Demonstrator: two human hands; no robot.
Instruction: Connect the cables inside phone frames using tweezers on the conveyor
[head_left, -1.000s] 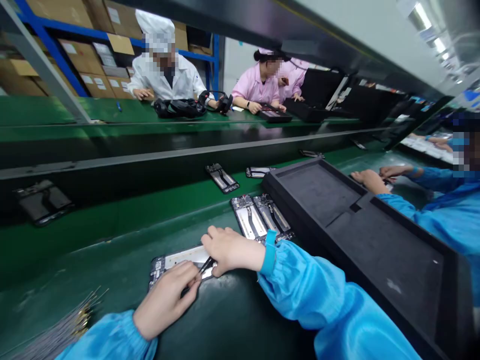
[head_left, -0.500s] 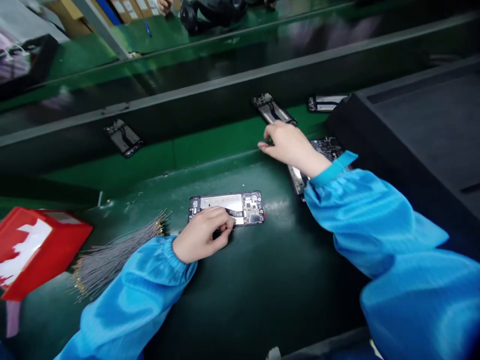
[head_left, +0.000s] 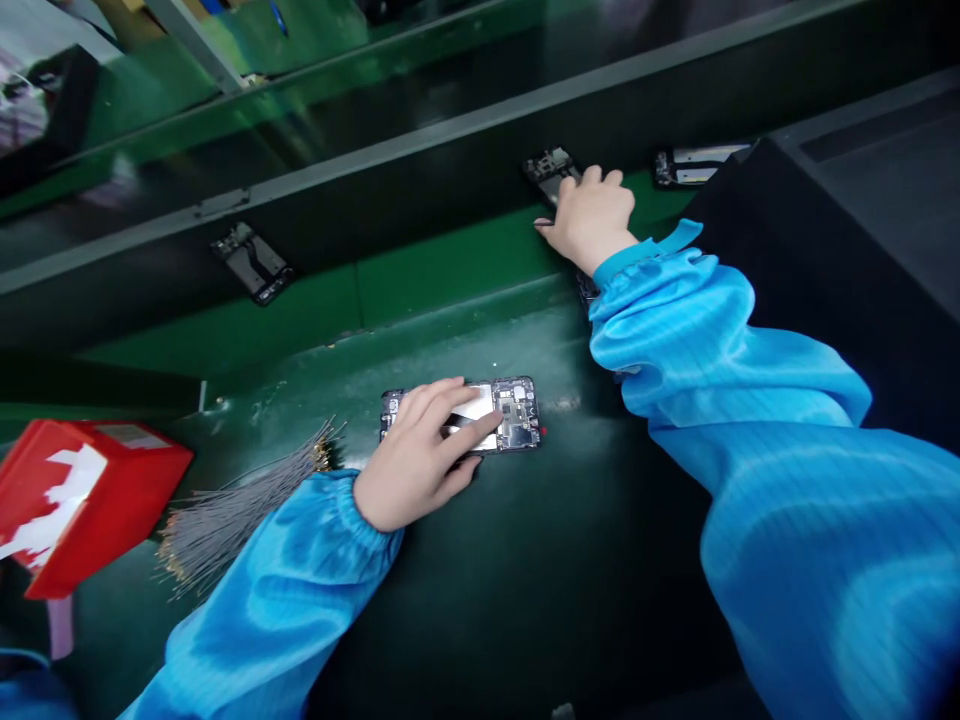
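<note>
Fingers (head_left: 450, 400) of my left hand (head_left: 416, 455) lie flat and slightly spread across the left half of the phone frame (head_left: 510, 415) on the dark green bench (head_left: 525, 580). They press down on it, not curled round anything. Board end of the frame, with its small chips, shows clear to the right of my fingertips; the pale plate in the middle is half covered by them. Thumb hidden under the palm, so cannot tell whether it grips the near edge.

Right hand (head_left: 589, 220) is stretched out far across to the belt (head_left: 450, 270), knuckles up, fingers bent down over a second frame (head_left: 551, 168). Only the far end of that frame shows past my fingers; cannot tell whether it is gripped or just touched. The two frames are well apart.

Third frame (head_left: 694, 165) lies just right of the right hand, beside the black tray (head_left: 862, 200). Fourth frame (head_left: 251, 262) sits further left on the belt. Bundle of thin grey wires (head_left: 240, 505) lies near my left sleeve (head_left: 285, 600), with a red box (head_left: 82, 500) beyond it.
</note>
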